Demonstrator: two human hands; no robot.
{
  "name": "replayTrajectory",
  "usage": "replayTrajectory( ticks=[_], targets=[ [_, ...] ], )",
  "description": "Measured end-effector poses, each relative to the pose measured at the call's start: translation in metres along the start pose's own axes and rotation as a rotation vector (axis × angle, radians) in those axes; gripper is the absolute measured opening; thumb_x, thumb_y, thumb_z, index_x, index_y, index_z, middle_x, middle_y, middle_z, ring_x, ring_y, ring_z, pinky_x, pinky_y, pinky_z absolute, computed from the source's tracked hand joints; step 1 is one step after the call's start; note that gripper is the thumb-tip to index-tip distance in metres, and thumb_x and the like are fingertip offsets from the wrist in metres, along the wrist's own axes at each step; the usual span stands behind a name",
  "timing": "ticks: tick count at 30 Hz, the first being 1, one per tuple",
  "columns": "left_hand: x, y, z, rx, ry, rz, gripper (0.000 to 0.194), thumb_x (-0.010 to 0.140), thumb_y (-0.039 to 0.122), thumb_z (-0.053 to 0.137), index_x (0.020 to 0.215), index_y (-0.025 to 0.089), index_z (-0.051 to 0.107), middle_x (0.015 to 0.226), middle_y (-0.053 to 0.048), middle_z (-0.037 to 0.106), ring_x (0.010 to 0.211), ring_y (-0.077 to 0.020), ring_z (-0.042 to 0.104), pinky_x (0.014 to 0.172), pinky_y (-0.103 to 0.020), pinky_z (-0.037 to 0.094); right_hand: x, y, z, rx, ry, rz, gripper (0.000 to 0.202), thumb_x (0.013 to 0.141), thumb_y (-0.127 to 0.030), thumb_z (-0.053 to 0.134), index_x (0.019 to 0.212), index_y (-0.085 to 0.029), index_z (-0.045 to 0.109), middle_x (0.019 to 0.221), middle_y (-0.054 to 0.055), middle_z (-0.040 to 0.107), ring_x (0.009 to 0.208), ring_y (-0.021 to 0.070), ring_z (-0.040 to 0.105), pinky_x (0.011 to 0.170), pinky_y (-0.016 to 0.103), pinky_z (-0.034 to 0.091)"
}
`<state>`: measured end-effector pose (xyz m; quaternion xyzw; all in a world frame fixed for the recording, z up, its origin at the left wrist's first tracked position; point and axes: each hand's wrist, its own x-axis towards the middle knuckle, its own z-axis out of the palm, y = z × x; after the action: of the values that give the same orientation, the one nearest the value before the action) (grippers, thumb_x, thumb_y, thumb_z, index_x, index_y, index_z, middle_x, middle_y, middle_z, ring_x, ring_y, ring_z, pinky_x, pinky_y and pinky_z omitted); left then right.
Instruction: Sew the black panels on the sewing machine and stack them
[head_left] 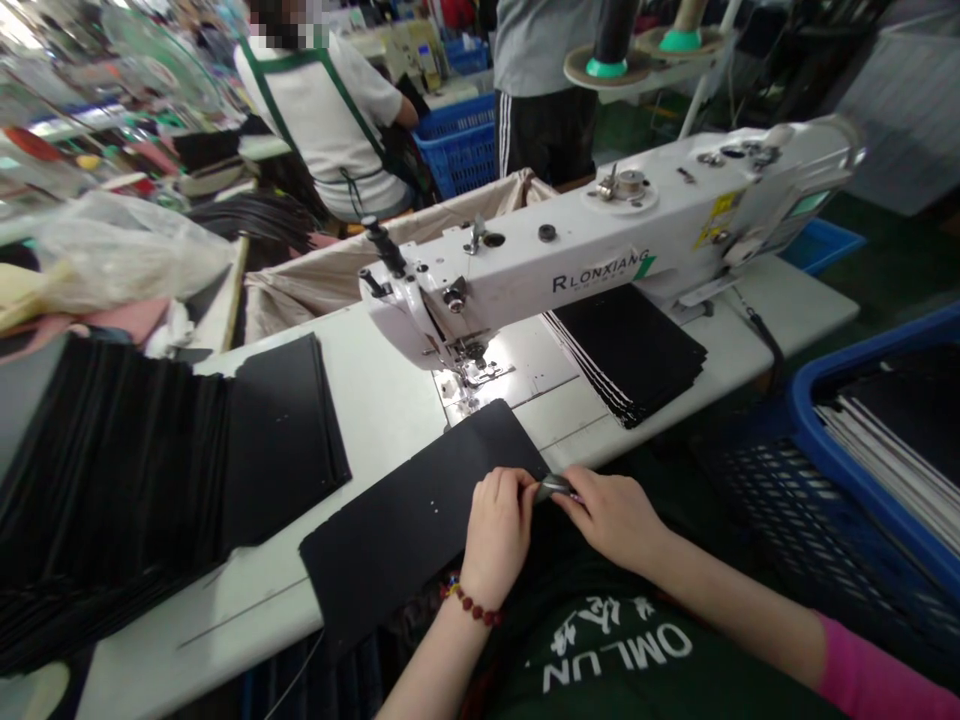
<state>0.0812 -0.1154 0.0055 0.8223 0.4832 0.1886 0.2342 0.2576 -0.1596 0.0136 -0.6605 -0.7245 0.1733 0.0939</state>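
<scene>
A flat black panel point(420, 510) lies slantwise on the white sewing table point(390, 400), its far end just in front of the lit needle area of the sewing machine point(525, 265). At the panel's near right corner, my left hand point(501, 525) is closed in a pinch, with a beaded bracelet on the wrist. My right hand point(611, 515) is closed on a small dark, shiny tool point(555, 486), whose left end meets my left fingertips. What else my left fingers pinch is hidden.
Stacks of black panels point(277, 430) fill the table's left side. Another stack point(630, 350) lies under the machine arm. A blue basket point(806, 400) with panels stands right. Two people, one in a white shirt point(337, 120), are beyond the table.
</scene>
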Motion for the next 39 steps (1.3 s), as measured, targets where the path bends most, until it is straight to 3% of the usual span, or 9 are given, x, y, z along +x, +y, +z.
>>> replayTrajectory(
  ticks=[8,13,19,21,23,25,28,34,39],
  targets=[
    [-0.001,0.000,0.000,-0.019,-0.021,0.000,0.011,0.097,0.020,0.044,0.089,0.019,0.052,0.090,-0.005,0.057,0.085,-0.0215,0.053,0.079,-0.037,0.042,0.007,0.001,0.000,-0.084,0.003,0.037,0.025,0.100,-0.037,0.036,0.089,-0.023,0.054,0.073,0.000,0.068,0.060,0.0183,0.063,0.051,0.029,0.025],
    [0.000,-0.005,-0.006,-0.415,0.043,-0.168,0.010,0.097,0.027,0.047,0.091,0.019,0.052,0.088,-0.003,0.057,0.081,-0.0170,0.053,0.075,-0.031,0.042,0.016,0.002,-0.008,0.094,0.112,-0.019,0.026,0.098,-0.044,0.043,0.095,-0.022,0.055,0.085,0.002,0.068,0.074,0.0180,0.065,0.059,0.027,0.039],
    [-0.019,-0.039,-0.063,-0.997,0.214,-0.207,0.013,0.093,0.029,0.055,0.102,0.021,0.051,0.076,0.002,0.053,0.071,-0.0124,0.052,0.071,-0.026,0.043,0.028,-0.004,-0.003,0.166,0.085,-0.269,0.035,0.091,-0.040,0.057,0.124,-0.027,0.054,0.140,0.004,0.053,0.106,0.0195,0.063,0.080,0.030,0.051],
    [-0.043,-0.058,-0.100,-0.957,0.066,-0.200,0.012,0.093,0.029,0.055,0.102,0.022,0.053,0.076,0.002,0.055,0.069,-0.0115,0.052,0.069,-0.024,0.042,0.030,-0.003,0.002,0.116,0.065,-0.295,0.040,0.092,-0.036,0.057,0.130,-0.028,0.051,0.144,0.003,0.049,0.104,0.0197,0.065,0.080,0.031,0.053],
    [-0.073,-0.076,-0.136,-0.794,-0.413,-0.297,0.018,0.094,0.030,0.053,0.110,0.022,0.056,0.069,0.002,0.059,0.063,-0.0117,0.053,0.062,-0.022,0.042,0.030,-0.001,0.006,0.082,0.065,-0.312,0.041,0.092,-0.033,0.055,0.132,-0.029,0.050,0.143,0.002,0.050,0.104,0.0200,0.065,0.080,0.032,0.054],
    [-0.104,-0.091,-0.161,-0.600,-0.578,-0.383,0.023,0.094,0.031,0.053,0.115,0.022,0.056,0.069,0.002,0.060,0.064,-0.0128,0.056,0.064,-0.023,0.044,0.030,0.002,0.008,0.063,0.072,-0.330,0.039,0.093,-0.032,0.054,0.132,-0.029,0.051,0.142,0.002,0.052,0.106,0.0200,0.065,0.079,0.031,0.054],
    [-0.139,-0.106,-0.170,-0.346,-0.336,-0.395,0.031,0.092,0.032,0.055,0.122,0.026,0.053,0.106,-0.005,0.063,0.098,-0.0191,0.061,0.088,-0.032,0.048,0.032,0.004,0.007,0.050,0.074,-0.347,0.036,0.094,-0.032,0.052,0.131,-0.031,0.053,0.140,0.000,0.054,0.108,0.0199,0.064,0.080,0.031,0.054],
    [-0.157,-0.130,-0.133,0.046,-0.032,-0.295,0.055,0.088,0.015,0.051,0.141,0.030,0.044,0.161,-0.004,0.015,0.148,-0.0303,0.000,0.115,-0.060,0.011,0.034,0.008,0.008,0.013,0.036,-0.373,0.036,0.096,-0.030,0.048,0.132,-0.031,0.052,0.140,0.000,0.054,0.102,0.0206,0.066,0.076,0.032,0.053],
    [-0.148,-0.136,-0.127,-0.149,0.158,-0.195,0.024,0.089,0.026,0.055,0.108,0.027,0.071,0.122,-0.005,0.067,0.130,-0.0294,0.048,0.116,-0.060,0.016,0.038,0.002,-0.001,0.199,0.066,-0.322,0.026,0.097,-0.035,0.045,0.116,-0.025,0.060,0.118,0.005,0.066,0.101,0.0213,0.064,0.080,0.031,0.049]
  ],
)
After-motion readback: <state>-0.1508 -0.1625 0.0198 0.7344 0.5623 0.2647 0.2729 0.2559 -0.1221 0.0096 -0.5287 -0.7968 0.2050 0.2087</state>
